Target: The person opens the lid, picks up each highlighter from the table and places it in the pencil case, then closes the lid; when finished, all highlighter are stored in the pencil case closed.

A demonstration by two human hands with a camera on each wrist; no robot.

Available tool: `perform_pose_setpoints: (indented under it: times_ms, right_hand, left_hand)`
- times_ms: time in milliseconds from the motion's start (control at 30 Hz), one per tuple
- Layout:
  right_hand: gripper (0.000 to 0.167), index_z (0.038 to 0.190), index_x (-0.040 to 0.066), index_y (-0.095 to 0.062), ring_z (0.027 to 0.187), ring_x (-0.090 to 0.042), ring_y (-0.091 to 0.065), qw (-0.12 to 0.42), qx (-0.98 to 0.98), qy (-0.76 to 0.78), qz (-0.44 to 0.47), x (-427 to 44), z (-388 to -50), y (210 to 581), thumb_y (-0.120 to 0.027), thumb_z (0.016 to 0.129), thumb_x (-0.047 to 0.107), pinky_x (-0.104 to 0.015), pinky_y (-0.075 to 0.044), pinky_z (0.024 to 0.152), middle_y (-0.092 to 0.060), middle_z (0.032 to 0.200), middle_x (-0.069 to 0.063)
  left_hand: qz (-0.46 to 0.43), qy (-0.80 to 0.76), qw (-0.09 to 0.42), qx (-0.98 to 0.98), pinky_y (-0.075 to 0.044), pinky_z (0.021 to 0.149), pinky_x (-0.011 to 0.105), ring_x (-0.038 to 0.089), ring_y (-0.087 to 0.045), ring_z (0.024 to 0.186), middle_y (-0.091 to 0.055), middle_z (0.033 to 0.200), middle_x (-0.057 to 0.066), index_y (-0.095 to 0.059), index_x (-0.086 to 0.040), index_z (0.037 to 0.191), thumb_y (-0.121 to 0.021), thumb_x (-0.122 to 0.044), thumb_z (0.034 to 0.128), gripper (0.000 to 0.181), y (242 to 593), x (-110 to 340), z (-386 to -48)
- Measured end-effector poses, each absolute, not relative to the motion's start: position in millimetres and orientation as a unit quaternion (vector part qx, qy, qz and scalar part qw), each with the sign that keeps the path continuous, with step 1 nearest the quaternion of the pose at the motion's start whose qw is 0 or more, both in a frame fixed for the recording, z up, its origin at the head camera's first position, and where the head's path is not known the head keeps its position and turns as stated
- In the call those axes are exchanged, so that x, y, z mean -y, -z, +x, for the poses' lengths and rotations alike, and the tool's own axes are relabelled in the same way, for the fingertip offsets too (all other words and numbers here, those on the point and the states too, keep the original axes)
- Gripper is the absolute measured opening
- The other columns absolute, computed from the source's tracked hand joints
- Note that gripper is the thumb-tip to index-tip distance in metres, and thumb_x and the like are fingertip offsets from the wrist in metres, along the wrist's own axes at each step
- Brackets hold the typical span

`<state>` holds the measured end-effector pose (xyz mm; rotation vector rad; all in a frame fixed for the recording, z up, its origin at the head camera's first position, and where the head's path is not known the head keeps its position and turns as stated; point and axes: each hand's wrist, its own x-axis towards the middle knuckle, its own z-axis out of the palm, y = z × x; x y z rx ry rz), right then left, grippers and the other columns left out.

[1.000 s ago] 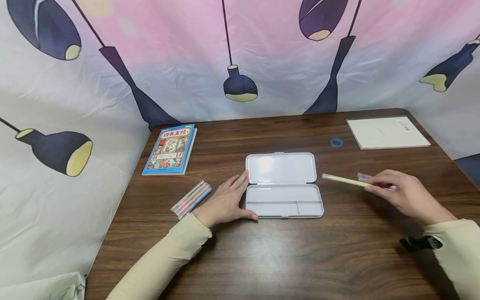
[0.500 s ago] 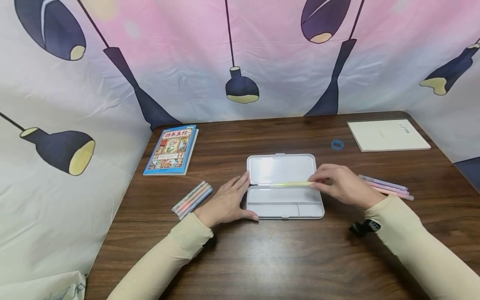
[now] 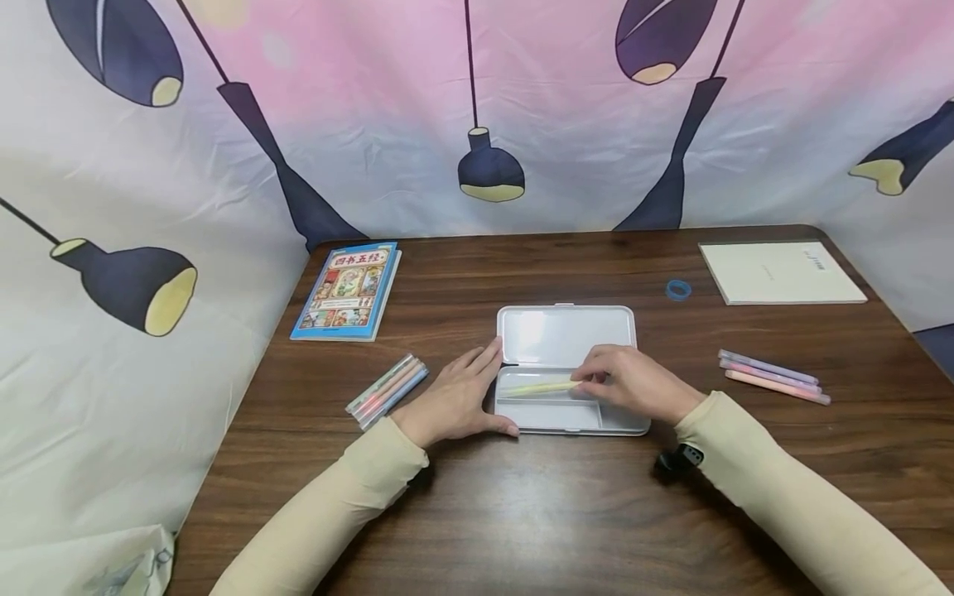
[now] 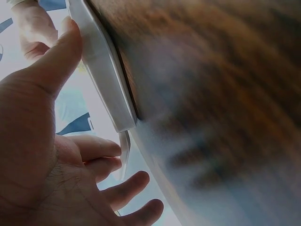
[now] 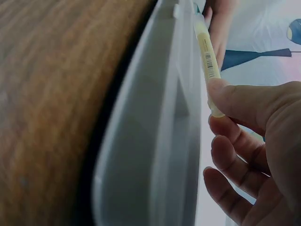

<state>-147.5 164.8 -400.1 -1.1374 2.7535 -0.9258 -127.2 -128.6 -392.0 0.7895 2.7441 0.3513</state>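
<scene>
A white pencil case lies unfolded on the dark wooden table, its lid toward the back and its divided tray in front. My right hand pinches a yellow pen by its right end over the long rear compartment. In the right wrist view the thumb and fingertips hold the pen, which shows a barcode; whether it touches the tray's bottom I cannot tell. Against the case's left side rests my left hand, fingers extended and thumb at the front corner, as the left wrist view also shows.
Several capped pens lie side by side left of the left hand. Purple, pink and peach pens lie to the right. Farther back are a blue picture book, a blue tape roll and a white notebook.
My right hand has carried the yellow pen leftward from beside the pens on the right, past the lid's lower edge, to over the rear compartment. The left hand has stayed at the case.
</scene>
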Motion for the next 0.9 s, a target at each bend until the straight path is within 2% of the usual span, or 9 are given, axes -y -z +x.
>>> perform_pose_setpoints:
  times_ms: [200, 400, 700, 900]
  right_hand:
    - [0.011, 0.1, 0.018, -0.079, 0.08, -0.003, -0.057, 0.031, -0.896, 0.284, -0.341, -159, -145, 406, -0.076, 0.09, 0.019, -0.027, -0.05, 0.071, -0.067, 0.089, 0.013]
    - [0.01, 0.099, 0.019, -0.079, 0.079, -0.003, -0.057, 0.026, -0.902, 0.272, -0.333, -158, -144, 408, -0.076, 0.089, 0.019, -0.027, -0.05, 0.07, -0.066, 0.089, 0.013]
    - [0.011, 0.099, 0.016, -0.08, 0.075, -0.001, -0.054, 0.025, -0.905, 0.23, -0.357, -155, -147, 406, -0.077, 0.089, 0.019, -0.026, -0.048, 0.066, -0.065, 0.086, 0.012]
    - [0.009, 0.096, 0.014, -0.08, 0.077, -0.002, -0.058, 0.035, -0.903, 0.204, -0.377, -153, -150, 402, -0.077, 0.088, 0.016, -0.028, -0.051, 0.069, -0.067, 0.086, 0.011]
  left_hand:
    - [0.272, -0.12, 0.128, -0.946, -0.023, 0.119, 0.053, 0.034, -0.019, 0.15, -0.006, 0.168, 0.007, -0.014, -0.005, 0.16, -0.072, -0.068, 0.0772, 0.118, 393, 128, -129]
    - [0.272, -0.119, 0.125, -0.947, -0.023, 0.118, 0.053, 0.035, -0.02, 0.15, -0.006, 0.168, 0.007, -0.016, -0.005, 0.159, -0.071, -0.069, 0.0767, 0.118, 391, 129, -128]
    - [0.267, -0.123, 0.131, -0.947, -0.022, 0.119, 0.053, 0.034, -0.018, 0.151, -0.004, 0.168, 0.006, -0.014, -0.006, 0.16, -0.072, -0.069, 0.0766, 0.119, 393, 129, -128]
    - [0.268, -0.13, 0.128, -0.946, -0.022, 0.119, 0.054, 0.034, -0.018, 0.15, -0.006, 0.168, 0.006, -0.014, -0.006, 0.16, -0.072, -0.068, 0.0765, 0.119, 393, 129, -128]
